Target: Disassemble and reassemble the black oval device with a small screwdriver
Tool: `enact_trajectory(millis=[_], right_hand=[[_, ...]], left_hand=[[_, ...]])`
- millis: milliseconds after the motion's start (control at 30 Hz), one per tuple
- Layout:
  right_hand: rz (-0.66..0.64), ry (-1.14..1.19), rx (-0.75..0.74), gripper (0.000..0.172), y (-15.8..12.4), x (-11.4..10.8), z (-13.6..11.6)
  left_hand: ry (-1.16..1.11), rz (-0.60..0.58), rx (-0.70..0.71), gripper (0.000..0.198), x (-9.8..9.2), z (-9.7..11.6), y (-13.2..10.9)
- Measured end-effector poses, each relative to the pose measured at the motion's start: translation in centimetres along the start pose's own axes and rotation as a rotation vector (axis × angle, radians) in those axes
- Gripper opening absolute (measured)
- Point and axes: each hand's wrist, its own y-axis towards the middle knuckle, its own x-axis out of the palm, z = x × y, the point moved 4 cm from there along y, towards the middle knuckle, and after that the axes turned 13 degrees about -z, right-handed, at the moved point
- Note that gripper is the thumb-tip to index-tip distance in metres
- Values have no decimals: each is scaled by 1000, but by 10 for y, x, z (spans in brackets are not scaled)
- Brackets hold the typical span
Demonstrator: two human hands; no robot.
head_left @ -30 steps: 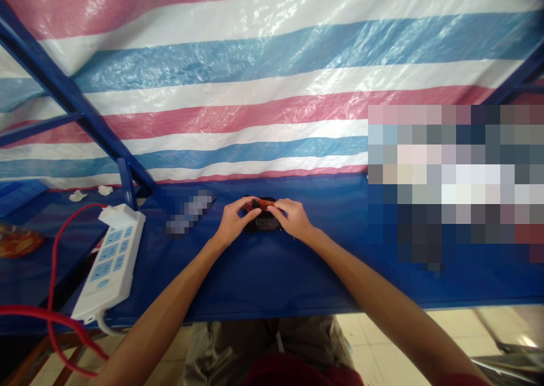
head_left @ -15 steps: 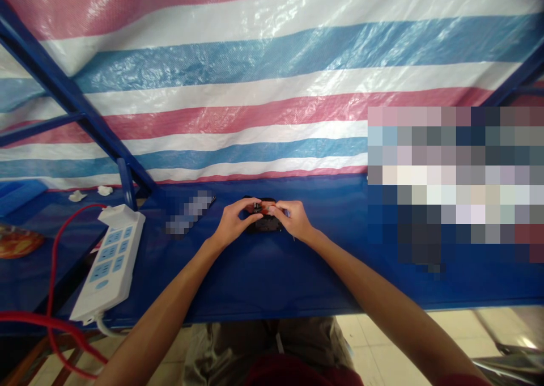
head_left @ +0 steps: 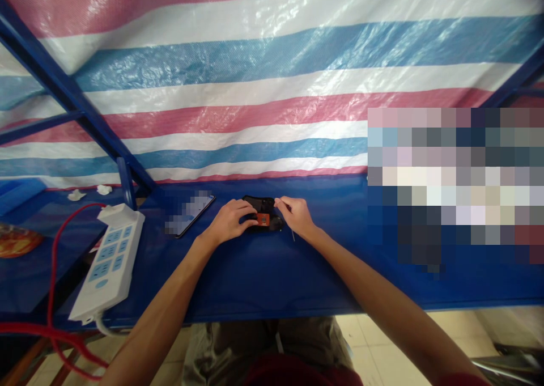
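Between the thumb and fingers of my left hand (head_left: 232, 220) is a small orange-red circuit board (head_left: 264, 220) with dark parts on it. It sits over a black plastic shell piece (head_left: 276, 224) on the blue tabletop. Another black shell part (head_left: 257, 201) lies just behind, partly covered by my fingers. My right hand (head_left: 296, 215) is closed, its thumb and forefinger pinched at the right edge of the black parts. A thin rod (head_left: 293, 234), like a slim tool shaft, sticks out below that palm; the rest of it is hidden.
A smartphone (head_left: 196, 215) lies left of my hands. Farther left are a white power strip (head_left: 111, 261), a red cable (head_left: 53, 255) and bits of white tissue (head_left: 104, 190). A striped tarp (head_left: 272, 114) hangs behind the blue table (head_left: 272, 284). The right side is pixelated.
The board has come down and nearer to me, onto the black shell, still in my left hand. My right hand has let go of the board and shifted slightly right.
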Motion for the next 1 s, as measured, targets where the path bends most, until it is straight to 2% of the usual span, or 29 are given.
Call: enact_trajectory(millis=[367,600,800,933,1000], right_hand=[[-46,-87,-2,35,0,8,5],[-67,-147,-53,14,1,11,5],[-197,-288,-71,19,-1,24,14],[-178,-233,-50,16,1,21,16],[-147,-183,-43,16,2,16,12]], left_hand=[[50,-124,-42,26,7,-2,1],[54,-160,-71,26,14,-7,1],[51,-174,-100,29,15,-6,1],[62,-206,-123,30,15,-5,1],[68,-168,-113,32,13,-4,0]])
